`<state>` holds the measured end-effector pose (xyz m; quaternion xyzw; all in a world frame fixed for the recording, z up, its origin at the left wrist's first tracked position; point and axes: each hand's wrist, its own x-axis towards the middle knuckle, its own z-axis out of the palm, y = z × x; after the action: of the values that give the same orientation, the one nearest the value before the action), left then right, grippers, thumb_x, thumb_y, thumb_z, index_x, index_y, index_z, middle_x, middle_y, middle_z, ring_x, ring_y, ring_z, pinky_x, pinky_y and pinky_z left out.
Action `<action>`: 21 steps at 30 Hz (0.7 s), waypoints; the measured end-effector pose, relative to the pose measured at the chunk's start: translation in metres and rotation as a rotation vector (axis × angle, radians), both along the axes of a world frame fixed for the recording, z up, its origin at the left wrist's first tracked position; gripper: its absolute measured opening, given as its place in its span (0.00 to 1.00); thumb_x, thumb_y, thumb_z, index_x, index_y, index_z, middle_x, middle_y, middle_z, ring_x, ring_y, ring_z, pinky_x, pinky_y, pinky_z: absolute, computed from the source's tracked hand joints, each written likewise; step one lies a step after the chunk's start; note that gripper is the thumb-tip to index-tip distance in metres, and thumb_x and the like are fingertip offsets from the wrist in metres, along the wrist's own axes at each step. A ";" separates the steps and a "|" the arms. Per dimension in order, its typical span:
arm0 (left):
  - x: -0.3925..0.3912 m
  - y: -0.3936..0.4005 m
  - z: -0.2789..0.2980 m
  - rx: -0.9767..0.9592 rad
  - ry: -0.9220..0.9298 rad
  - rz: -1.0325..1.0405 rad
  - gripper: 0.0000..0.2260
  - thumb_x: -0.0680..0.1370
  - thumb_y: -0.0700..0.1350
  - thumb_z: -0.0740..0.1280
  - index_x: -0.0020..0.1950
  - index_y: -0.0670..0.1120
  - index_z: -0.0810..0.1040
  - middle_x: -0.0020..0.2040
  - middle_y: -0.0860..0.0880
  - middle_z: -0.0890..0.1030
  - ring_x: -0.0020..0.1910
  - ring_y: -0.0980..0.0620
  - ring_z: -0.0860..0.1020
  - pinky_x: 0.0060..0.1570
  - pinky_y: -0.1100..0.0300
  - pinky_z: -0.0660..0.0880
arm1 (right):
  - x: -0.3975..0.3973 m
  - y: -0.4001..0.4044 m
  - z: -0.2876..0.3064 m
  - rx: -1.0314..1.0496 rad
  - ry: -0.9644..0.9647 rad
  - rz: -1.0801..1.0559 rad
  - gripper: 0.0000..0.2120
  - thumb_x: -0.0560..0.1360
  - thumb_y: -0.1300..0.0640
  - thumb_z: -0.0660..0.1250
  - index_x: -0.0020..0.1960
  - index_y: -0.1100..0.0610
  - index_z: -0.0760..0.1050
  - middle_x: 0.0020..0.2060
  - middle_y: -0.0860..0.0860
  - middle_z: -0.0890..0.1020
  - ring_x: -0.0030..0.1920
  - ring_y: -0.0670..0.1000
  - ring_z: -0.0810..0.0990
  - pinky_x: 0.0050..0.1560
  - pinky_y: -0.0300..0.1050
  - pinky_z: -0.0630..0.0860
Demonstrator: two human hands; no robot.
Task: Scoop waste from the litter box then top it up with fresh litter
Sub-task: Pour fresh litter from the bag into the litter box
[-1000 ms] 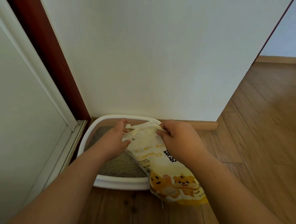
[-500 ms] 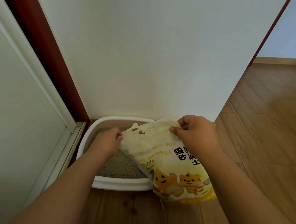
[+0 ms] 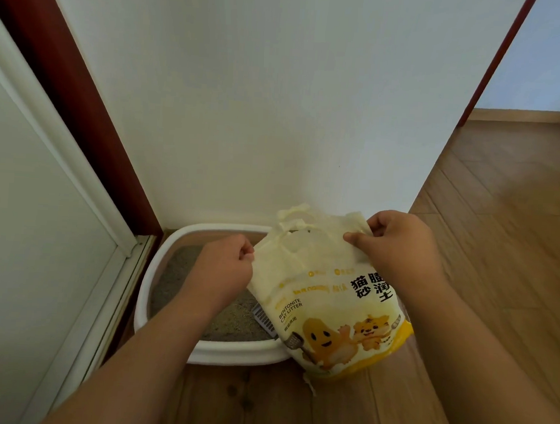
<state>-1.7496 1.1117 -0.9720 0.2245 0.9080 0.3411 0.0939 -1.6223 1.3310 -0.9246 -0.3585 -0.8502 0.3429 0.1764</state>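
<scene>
A white litter box [image 3: 230, 353] with grey litter [image 3: 176, 277] sits on the floor in the corner against the wall. A yellow cat litter bag [image 3: 325, 300] with cartoon animals stands upright at the box's right side, its bottom on the floor and front rim. My right hand [image 3: 397, 248] pinches the bag's top right corner. My left hand [image 3: 223, 267] grips the bag's upper left edge, over the litter. The bag's top is open with torn handle flaps. A grey slotted scoop [image 3: 263, 319] lies in the litter, partly hidden by the bag.
White wall [image 3: 279, 97] stands right behind the box. A white door [image 3: 35, 229] with a dark red frame [image 3: 70, 77] closes in the left side. Wooden floor [image 3: 507, 225] stretches to the right and toward me.
The bag has been raised from leaning over the box to upright. My right hand moved up and right with the top corner; my left hand shifted to the bag's left edge.
</scene>
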 end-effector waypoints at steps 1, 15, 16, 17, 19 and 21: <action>0.001 0.001 0.002 0.006 0.003 0.003 0.05 0.81 0.42 0.65 0.49 0.50 0.79 0.40 0.53 0.79 0.37 0.56 0.75 0.34 0.61 0.68 | 0.000 0.002 0.000 0.002 -0.006 -0.002 0.13 0.70 0.46 0.78 0.39 0.54 0.79 0.33 0.52 0.83 0.36 0.55 0.83 0.39 0.60 0.83; 0.008 0.003 0.013 0.108 0.162 0.018 0.06 0.81 0.42 0.66 0.46 0.50 0.79 0.35 0.53 0.78 0.32 0.57 0.74 0.33 0.61 0.70 | -0.005 0.026 -0.009 0.022 0.053 -0.034 0.06 0.79 0.50 0.68 0.47 0.51 0.79 0.35 0.47 0.78 0.33 0.47 0.76 0.31 0.43 0.70; 0.006 0.003 0.010 0.079 0.156 0.015 0.06 0.81 0.42 0.66 0.46 0.50 0.79 0.36 0.54 0.79 0.34 0.57 0.75 0.33 0.62 0.70 | -0.007 0.026 -0.012 0.021 0.038 -0.030 0.06 0.79 0.50 0.68 0.48 0.52 0.78 0.36 0.47 0.78 0.34 0.47 0.76 0.31 0.44 0.71; 0.004 0.003 0.006 0.050 0.152 0.011 0.06 0.82 0.43 0.66 0.47 0.51 0.79 0.37 0.54 0.79 0.35 0.57 0.75 0.33 0.63 0.69 | -0.008 0.025 -0.016 0.025 0.017 -0.028 0.06 0.80 0.50 0.67 0.49 0.52 0.78 0.37 0.46 0.78 0.35 0.47 0.77 0.32 0.44 0.73; 0.001 0.005 0.001 0.010 0.136 0.003 0.05 0.82 0.44 0.65 0.48 0.52 0.79 0.39 0.56 0.78 0.37 0.59 0.75 0.33 0.66 0.66 | -0.010 0.025 -0.023 0.034 -0.021 -0.028 0.07 0.81 0.49 0.66 0.53 0.52 0.77 0.40 0.45 0.78 0.38 0.47 0.77 0.35 0.45 0.73; -0.001 0.007 -0.004 0.005 0.125 -0.010 0.04 0.83 0.45 0.65 0.50 0.52 0.79 0.41 0.58 0.78 0.39 0.62 0.75 0.34 0.68 0.66 | -0.011 0.027 -0.027 0.034 -0.044 -0.030 0.09 0.81 0.48 0.64 0.57 0.52 0.76 0.43 0.45 0.78 0.41 0.49 0.78 0.39 0.46 0.74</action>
<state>-1.7502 1.1191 -0.9762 0.2500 0.9101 0.3281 0.0383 -1.6331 1.3584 -0.9521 -0.3756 -0.8541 0.3177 0.1689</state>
